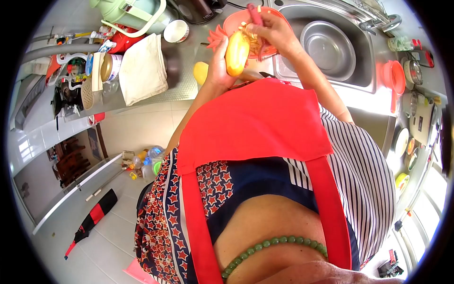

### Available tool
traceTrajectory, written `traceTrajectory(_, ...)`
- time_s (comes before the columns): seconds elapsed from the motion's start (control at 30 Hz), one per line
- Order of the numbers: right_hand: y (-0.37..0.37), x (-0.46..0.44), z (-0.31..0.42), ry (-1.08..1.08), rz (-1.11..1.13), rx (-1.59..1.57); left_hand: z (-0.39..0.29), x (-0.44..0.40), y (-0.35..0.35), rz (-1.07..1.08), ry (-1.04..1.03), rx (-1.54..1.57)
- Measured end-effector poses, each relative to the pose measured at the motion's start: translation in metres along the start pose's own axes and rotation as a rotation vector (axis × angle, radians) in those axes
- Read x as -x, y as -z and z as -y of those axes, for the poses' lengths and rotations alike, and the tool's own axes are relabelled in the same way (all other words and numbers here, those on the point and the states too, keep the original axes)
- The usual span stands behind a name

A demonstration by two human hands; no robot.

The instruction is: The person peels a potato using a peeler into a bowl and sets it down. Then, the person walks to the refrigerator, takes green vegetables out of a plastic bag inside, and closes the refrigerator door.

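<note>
So your left hand (pixel 218 65)'s wrapped round the yellow piece (pixel 237 54) at the red basin (pixel 233 20)'s near-left edge, long axis running away from you; your right hand (pixel 279 34), over the basin, grips a red tool (pixel 256 15) near the piece's far end.

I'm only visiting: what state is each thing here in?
Left hand: gripping the yellow produce
Yellow produce: held, glossy; how fully peeled is unclear
Right hand: closed on the red-handled tool
Red-handled tool: held
Red bowl: holding yellow strips
Metal basin: sitting upright in the sink
Off-white cloth: spread out
Umbrella: folded, on the floor
</note>
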State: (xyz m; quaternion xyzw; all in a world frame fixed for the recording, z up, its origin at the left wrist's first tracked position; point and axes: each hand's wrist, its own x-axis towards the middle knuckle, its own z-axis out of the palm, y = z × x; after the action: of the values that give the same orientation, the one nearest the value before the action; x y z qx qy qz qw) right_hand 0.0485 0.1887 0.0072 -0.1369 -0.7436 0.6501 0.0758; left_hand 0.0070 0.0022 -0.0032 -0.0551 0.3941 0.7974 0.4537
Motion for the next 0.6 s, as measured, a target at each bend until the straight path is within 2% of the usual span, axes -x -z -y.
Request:
traceTrajectory(0.03,-0.008,0.008,0.013,-0.02,0.013,0.171,0.003,-0.003,0.0,-0.043,-0.028,0.013)
traceTrajectory(0.07,-0.014,0.017,0.028,0.154,-0.031,0.333,0.004,-0.004,0.001,-0.086,-0.057,0.026)
traceTrajectory(0.17,-0.016,0.015,0.029,0.018,-0.002,0.43,0.007,0.001,0.002,-0.066,-0.084,-0.078)
traceTrajectory(0.3,-0.01,0.012,0.018,-0.127,0.033,0.177,0.004,0.003,0.012,0.073,0.009,-0.069)
traceTrajectory(0.43,0.004,0.002,0.008,-0.046,-0.175,-0.034,-0.003,0.009,0.002,0.049,0.071,0.198)
traceTrajectory(0.47,0.008,0.001,0.008,0.037,-0.227,0.062,-0.004,0.011,-0.001,0.035,0.084,0.272)
traceTrajectory(0.57,0.017,-0.003,0.01,0.131,-0.268,-0.065,-0.003,0.009,0.0,0.082,0.119,0.324)
traceTrajectory(0.6,0.02,-0.003,0.008,0.091,-0.276,-0.222,-0.003,0.009,0.0,0.101,0.13,0.326)
